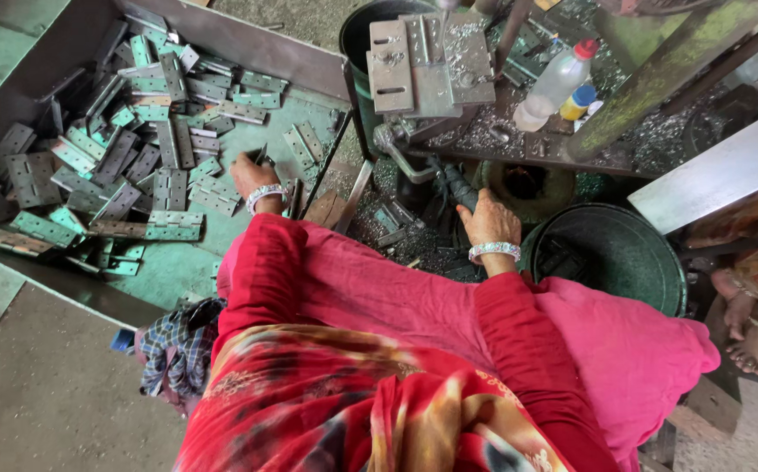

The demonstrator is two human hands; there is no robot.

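- The left hand (252, 175) reaches out to the far left, arm in a red sleeve stretched straight, a beaded bangle (263, 196) at the wrist; its fingers are closed round a small dark metal piece (262, 157) at the near edge of the hinge pile (134, 140).
- The hinges are flat, rectangular steel leaves with screw holes, dull grey and green-tinted, heaped loosely in a green-floored metal tray (186, 262); the heap fills the tray's far left, well apart from the person's lap.
- The right hand (488, 218) extends forward, elbow bent, palm down, wrapped over a dark lever handle (453, 185) below the press machine (427, 65); how tightly it grips I cannot tell.
- The press carries pale, square steel plates dusted with bright metal shavings; a clear plastic bottle with a red cap (558, 83) stands to its right.
- A round dark-green bucket (615, 253) sits just right of the right hand.
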